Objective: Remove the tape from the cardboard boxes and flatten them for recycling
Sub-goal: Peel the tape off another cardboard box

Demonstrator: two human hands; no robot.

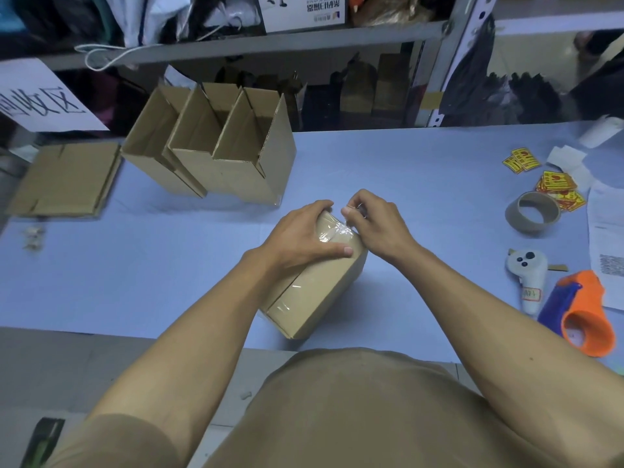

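cardboard box (314,292) is held down on the tabletop (135,265) by the left hand (304,236), its grip curled over the far end. clear tape (337,229) is pinched there by the right hand (373,221).

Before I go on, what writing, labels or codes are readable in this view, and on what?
White paper sign: large handwritten characters, seen upside down; I cannot read them.
White carton on the shelf: printed characters, upside down, blurred.
Yellow stickers: red print, too small.
Paper sheet: a code block, unreadable.
White device: small label, unreadable.
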